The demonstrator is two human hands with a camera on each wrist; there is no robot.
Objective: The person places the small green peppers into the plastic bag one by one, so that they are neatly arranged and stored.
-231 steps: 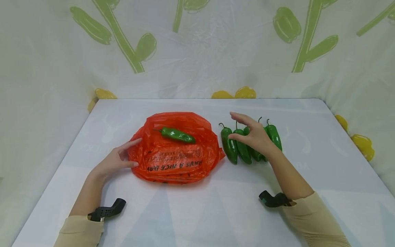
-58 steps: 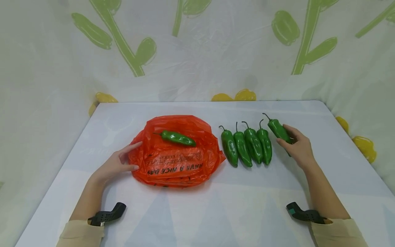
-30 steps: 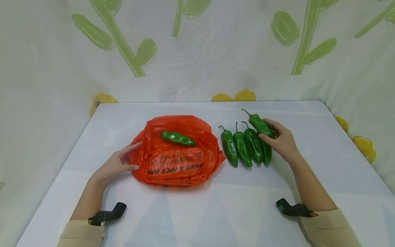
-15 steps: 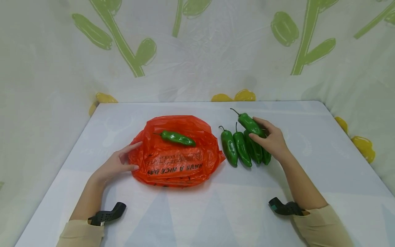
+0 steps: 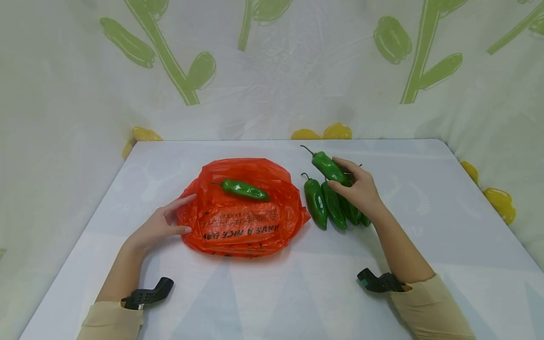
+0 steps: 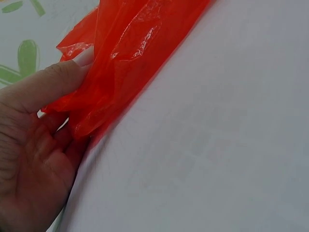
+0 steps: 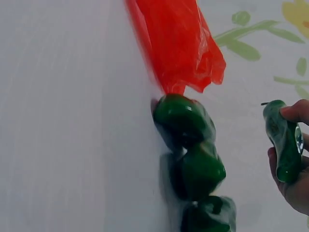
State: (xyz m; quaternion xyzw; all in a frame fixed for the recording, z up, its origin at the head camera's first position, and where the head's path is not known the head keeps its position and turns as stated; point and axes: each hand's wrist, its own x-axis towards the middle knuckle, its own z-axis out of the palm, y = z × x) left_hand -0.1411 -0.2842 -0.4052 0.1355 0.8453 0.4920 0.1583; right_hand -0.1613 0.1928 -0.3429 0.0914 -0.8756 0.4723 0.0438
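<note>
My right hand (image 5: 359,189) grips a green chili pepper (image 5: 326,166) by its lower half, stem pointing up and left. The pepper is held above the table, as the right wrist view shows. Beneath and beside that hand, several more green peppers (image 5: 316,203) lie in a row, partly covered by the hand and the held pepper. My left hand (image 5: 159,226) holds the left edge of a red plastic bag (image 5: 238,236), thumb and fingers on the plastic (image 6: 125,53). One green pepper (image 5: 244,190) lies on the bag's inside, stem to the left.
A white table (image 5: 272,302) carries everything. Behind it hangs a pale backdrop (image 5: 297,75) printed with green plants and yellow shapes. A black wrist camera (image 5: 148,293) sits on the left arm, another camera (image 5: 378,281) on the right.
My right hand first reached over the row, then held a pepper at its right end, and has since carried it left above the others. The left hand and bag look unmoved.
</note>
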